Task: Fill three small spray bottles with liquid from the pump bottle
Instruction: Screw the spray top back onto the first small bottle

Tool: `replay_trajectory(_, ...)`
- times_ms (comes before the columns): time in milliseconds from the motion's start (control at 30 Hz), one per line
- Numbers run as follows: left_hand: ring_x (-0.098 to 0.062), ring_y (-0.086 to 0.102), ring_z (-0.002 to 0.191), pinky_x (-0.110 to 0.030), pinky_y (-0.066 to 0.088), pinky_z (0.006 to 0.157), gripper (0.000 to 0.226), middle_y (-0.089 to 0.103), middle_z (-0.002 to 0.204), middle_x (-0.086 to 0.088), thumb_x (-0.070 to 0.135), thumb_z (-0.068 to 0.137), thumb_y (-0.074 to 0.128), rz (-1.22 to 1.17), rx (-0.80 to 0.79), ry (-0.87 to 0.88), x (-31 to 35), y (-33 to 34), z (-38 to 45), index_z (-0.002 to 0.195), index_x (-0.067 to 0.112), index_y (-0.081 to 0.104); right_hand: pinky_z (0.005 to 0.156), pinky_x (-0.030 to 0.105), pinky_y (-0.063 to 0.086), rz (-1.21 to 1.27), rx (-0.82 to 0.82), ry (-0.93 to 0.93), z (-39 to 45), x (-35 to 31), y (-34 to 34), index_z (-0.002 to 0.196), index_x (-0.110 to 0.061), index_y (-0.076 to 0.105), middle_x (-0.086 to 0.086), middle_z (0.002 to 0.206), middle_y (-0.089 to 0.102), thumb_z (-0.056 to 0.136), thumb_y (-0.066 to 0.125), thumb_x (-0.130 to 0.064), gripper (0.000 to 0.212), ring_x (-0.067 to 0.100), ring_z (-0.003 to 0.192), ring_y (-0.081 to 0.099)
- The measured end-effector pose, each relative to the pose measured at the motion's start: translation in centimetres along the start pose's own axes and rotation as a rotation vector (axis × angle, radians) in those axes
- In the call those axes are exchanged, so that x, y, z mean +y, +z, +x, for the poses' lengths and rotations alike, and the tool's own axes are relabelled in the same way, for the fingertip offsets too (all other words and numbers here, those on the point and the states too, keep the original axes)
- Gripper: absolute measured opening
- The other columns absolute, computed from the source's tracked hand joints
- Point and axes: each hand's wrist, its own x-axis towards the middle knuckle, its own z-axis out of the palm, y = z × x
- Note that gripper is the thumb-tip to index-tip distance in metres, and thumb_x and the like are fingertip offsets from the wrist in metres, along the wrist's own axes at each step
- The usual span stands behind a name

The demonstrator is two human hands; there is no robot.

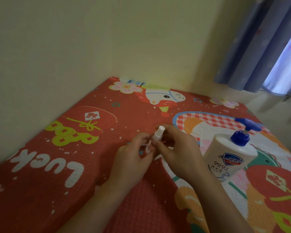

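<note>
both hands [134, 153] [176, 148] pinching a lil spray bottle [157, 136] | pump bottle [230, 157] upright at 3 o'clock of it | red mat [57, 165] underneath

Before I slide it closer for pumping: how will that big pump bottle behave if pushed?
The pump bottle looks tall with a raised blue pump head, so a push up high may tip it. It stands on a textured mat, which probably grips rather than lets it slide. Its bulk suggests weight; the fill level isn't visible.

Pump bottle [232, 153] blocks right side; mat [65, 148] left & ahead open to walls [74, 47].
</note>
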Motion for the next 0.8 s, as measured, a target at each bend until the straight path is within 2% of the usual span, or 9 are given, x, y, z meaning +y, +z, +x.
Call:
replay_trajectory(67,0.000,0.068,0.100,-0.032,0.058,0.085,0.040,0.066,0.098,0.031,0.038,0.084,0.077,0.017,-0.023,-0.004,-0.2,0.0,0.1,0.115,0.043,0.053,0.072,0.016,0.054,-0.018,0.041,0.042,0.6,0.6,0.3,0.105,-0.023,0.066,-0.016,0.087,0.070,0.093,0.068,-0.026,0.013,-0.005,0.082,0.065)
replay_trajectory(167,-0.003,0.069,0.097,-0.038,0.058,0.083,0.025,0.071,0.103,0.017,0.050,0.087,0.065,0.034,0.014,0.003,-0.9,-0.2,0.2,0.108,0.036,0.058,0.070,0.015,0.050,-0.073,0.086,0.092,1.6,1.6,1.0,0.108,-0.023,0.065,-0.019,0.086,0.067,0.095,0.064,-0.034,0.016,-0.006,0.078,0.062)
replay_trajectory(200,-0.004,0.070,0.094,-0.039,0.058,0.080,0.021,0.072,0.099,0.016,0.048,0.089,0.061,0.044,0.043,0.013,-1.2,-0.1,0.2,0.105,0.033,0.060,0.071,0.015,0.050,-0.084,0.085,0.102,1.8,1.9,1.3,0.108,-0.024,0.065,-0.019,0.085,0.065,0.095,0.063,-0.034,0.017,-0.007,0.078,0.061)
replay_trajectory(267,-0.004,0.069,0.085,-0.039,0.057,0.073,0.006,0.071,0.091,0.015,0.031,0.094,0.063,0.095,0.084,0.036,-1.5,-0.2,0.3,0.099,0.028,0.063,0.073,0.018,0.052,-0.102,0.070,0.117,2.2,2.5,1.9,0.109,-0.023,0.065,-0.020,0.085,0.064,0.095,0.064,-0.032,0.016,-0.005,0.078,0.061)
replay_trajectory(300,-0.005,0.068,0.082,-0.039,0.056,0.071,0.005,0.070,0.088,0.015,0.023,0.095,0.063,0.124,0.095,0.046,-1.4,-0.3,0.3,0.096,0.027,0.062,0.073,0.019,0.052,-0.113,0.060,0.121,2.3,2.7,2.2,0.108,-0.023,0.065,-0.020,0.085,0.063,0.094,0.066,-0.030,0.016,-0.004,0.078,0.061)
replay_trajectory(367,-0.005,0.066,0.079,-0.038,0.054,0.069,0.009,0.069,0.086,0.014,0.018,0.095,0.060,0.145,0.095,0.053,-1.5,-0.3,0.4,0.094,0.027,0.061,0.071,0.018,0.051,-0.139,0.043,0.129,2.5,3.2,2.6,0.109,-0.022,0.064,-0.020,0.085,0.060,0.094,0.065,-0.029,0.016,-0.003,0.075,0.059)
replay_trajectory(500,-0.005,0.066,0.078,-0.038,0.054,0.067,0.009,0.070,0.084,0.013,0.029,0.095,0.052,0.132,0.090,0.037,-1.6,-0.3,0.5,0.094,0.028,0.062,0.071,0.024,0.055,-0.181,0.021,0.134,2.5,3.6,3.0,0.112,-0.020,0.065,-0.017,0.086,0.060,0.096,0.062,-0.030,0.019,0.002,0.076,0.058)
replay_trajectory(667,-0.005,0.066,0.071,-0.039,0.053,0.064,0.011,0.070,0.080,0.012,0.032,0.095,0.051,0.124,0.087,0.025,-1.7,-0.1,0.6,0.093,0.028,0.062,0.072,0.032,0.057,-0.185,0.000,0.119,2.4,3.8,3.1,0.109,-0.019,0.064,-0.011,0.089,0.066,0.096,0.061,-0.029,0.016,0.007,0.079,0.063)
replay_trajectory(800,-0.003,0.066,0.071,-0.039,0.054,0.064,0.009,0.071,0.080,0.013,0.032,0.095,0.052,0.115,0.088,0.018,-1.9,-0.1,0.6,0.091,0.030,0.060,0.076,0.026,0.055,-0.178,-0.022,0.129,2.2,4.0,3.1,0.118,-0.022,0.064,-0.011,0.098,0.069,0.095,0.063,-0.031,0.024,0.005,0.087,0.062)
